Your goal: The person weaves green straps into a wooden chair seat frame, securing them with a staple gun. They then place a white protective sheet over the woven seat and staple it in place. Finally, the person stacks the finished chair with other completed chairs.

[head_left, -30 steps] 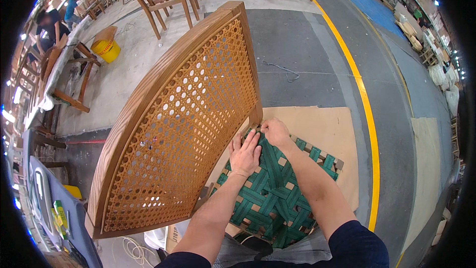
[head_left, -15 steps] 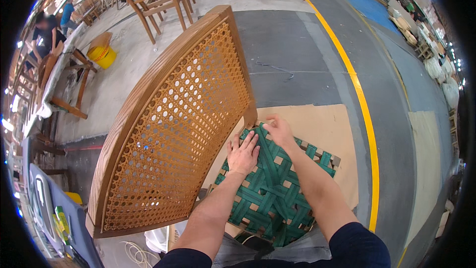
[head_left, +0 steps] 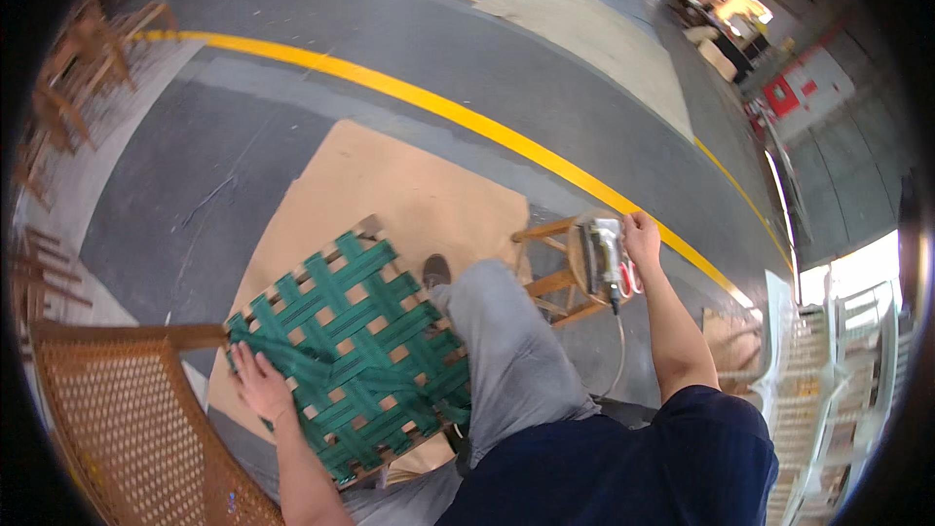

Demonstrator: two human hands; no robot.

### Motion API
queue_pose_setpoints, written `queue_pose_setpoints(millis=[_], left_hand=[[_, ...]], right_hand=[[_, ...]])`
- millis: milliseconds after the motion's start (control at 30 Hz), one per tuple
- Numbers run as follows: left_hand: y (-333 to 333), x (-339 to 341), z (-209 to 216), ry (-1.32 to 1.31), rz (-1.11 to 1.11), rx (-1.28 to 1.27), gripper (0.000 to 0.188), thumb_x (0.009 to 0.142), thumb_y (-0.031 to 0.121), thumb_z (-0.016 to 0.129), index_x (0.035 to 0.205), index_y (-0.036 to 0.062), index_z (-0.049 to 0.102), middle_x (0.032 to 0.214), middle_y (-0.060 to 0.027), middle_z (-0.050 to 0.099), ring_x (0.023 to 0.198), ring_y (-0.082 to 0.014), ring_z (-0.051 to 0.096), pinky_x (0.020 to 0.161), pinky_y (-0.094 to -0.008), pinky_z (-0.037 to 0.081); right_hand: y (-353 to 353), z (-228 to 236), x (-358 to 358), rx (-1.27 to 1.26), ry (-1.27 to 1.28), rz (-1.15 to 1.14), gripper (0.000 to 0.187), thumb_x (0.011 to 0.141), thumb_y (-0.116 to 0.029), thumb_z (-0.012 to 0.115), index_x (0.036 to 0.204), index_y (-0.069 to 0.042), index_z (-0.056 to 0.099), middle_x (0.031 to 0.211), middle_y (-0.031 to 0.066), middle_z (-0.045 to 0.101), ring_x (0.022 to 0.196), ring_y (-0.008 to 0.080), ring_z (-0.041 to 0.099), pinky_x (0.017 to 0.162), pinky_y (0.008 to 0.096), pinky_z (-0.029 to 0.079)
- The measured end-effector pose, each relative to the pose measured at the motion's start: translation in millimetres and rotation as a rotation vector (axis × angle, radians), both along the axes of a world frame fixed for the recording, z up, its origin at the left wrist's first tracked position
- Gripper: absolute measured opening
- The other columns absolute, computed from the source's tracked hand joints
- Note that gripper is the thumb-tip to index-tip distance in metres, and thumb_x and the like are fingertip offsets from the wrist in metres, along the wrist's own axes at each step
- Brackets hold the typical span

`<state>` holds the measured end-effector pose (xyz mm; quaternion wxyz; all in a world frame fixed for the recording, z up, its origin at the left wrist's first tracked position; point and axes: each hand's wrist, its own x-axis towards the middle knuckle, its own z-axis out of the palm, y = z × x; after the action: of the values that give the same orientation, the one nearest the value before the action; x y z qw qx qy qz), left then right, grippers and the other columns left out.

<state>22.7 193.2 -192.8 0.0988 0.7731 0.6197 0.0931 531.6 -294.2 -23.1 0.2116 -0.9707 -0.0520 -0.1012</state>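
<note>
A chair seat of woven green webbing (head_left: 362, 333) lies over its frame in front of me, tilted in the view. My left hand (head_left: 263, 386) rests on its left edge with fingers spread, close to the cane chair back (head_left: 127, 429). Out to the right, my right hand (head_left: 641, 239) is at a small wooden stool (head_left: 553, 282), its fingers bent beside a silver-and-black air staple gun (head_left: 606, 251). Whether those fingers grip the tool is hidden. Red-handled scissors (head_left: 631, 281) lie on the stool just below this hand.
A hose (head_left: 621, 356) drops from the staple gun towards the floor. Brown cardboard (head_left: 390, 170) lies under the seat, with a yellow floor line (head_left: 467, 119) beyond. Wooden chairs (head_left: 88, 68) stand far left, pale chair frames (head_left: 838, 390) at right.
The view has swung to the right. My right hand has left the webbing's far corner and reached across to the stool. My left hand stays on the webbing near the chair back.
</note>
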Motion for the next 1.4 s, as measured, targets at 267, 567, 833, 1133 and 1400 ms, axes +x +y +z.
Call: queue_pose_setpoints(millis=[267,567,833,1133,1400], left_hand=[[10.8,-14.7,22.1,-0.156,-0.030,0.112,0.047,0.100,0.025,0.067,0.146,0.0192,0.064,0.153,-0.0037,0.062,0.134,-0.0291,0.062,0.115,-0.0417,0.048],[-5.3,-55.9,14.9,-0.024,0.149,0.078,0.050,0.106,0.045,0.053,0.153,0.0308,0.056,0.164,0.0112,0.046,0.149,-0.0351,0.041,0.118,-0.0548,0.036],[4.8,-26.6,16.7,-0.089,0.062,0.091,0.048,0.106,0.045,0.054,0.151,0.0291,0.059,0.164,0.0121,0.046,0.148,-0.0349,0.040,0.116,-0.0560,0.037],[4.6,-42.7,13.5,-0.179,0.098,0.127,0.045,0.103,0.042,0.060,0.146,0.0292,0.063,0.160,0.0121,0.051,0.146,-0.0347,0.043,0.111,-0.0556,0.041],[-3.4,-42.0,12.4,-0.302,0.096,0.084,0.045,0.099,0.040,0.067,0.143,0.0286,0.065,0.157,0.0108,0.054,0.145,-0.0346,0.044,0.110,-0.0554,0.042]], right_hand=[[-29.4,-71.5,-0.5,-0.086,0.443,-0.030,0.045,0.081,-0.030,0.081,0.115,-0.001,0.077,0.103,0.0166,0.079,0.094,0.0283,0.076,0.085,0.0423,0.056],[28.2,-87.9,30.2,0.150,0.437,0.217,0.063,0.071,-0.002,0.071,0.134,0.000,0.064,0.115,0.0103,0.072,0.106,0.0267,0.068,0.097,0.0388,0.052],[161.6,20.8,-26.1,0.451,0.587,0.570,0.055,0.088,-0.006,0.079,0.139,0.000,0.059,0.129,0.0090,0.067,0.117,0.0226,0.063,0.106,0.0364,0.046],[486.3,34.3,-290.9,0.231,1.214,1.049,0.047,0.092,-0.030,0.085,0.121,-0.003,0.060,0.097,0.0064,0.066,0.069,0.0160,0.062,0.060,0.0350,0.054],[551.7,-38.1,-388.3,0.029,1.324,1.164,0.032,0.100,-0.030,0.076,0.117,-0.006,0.064,0.091,0.0033,0.066,0.060,0.0152,0.062,0.050,0.0332,0.049]])
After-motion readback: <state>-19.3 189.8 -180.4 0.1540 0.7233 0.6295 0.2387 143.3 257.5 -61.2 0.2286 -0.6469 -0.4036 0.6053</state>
